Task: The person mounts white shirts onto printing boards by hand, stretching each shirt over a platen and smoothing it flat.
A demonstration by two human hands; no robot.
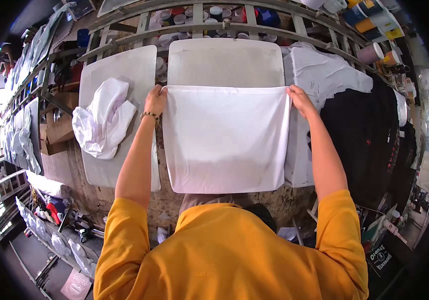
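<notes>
Two hands (155, 101) (302, 100) gripping white cloth (226, 135) — smooth, rectangular, taut-edged

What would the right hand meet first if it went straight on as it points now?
Past the white cloth in its grip, the right hand would probably meet the middle board near its right edge; depth is unclear, so it might pass above.
</notes>
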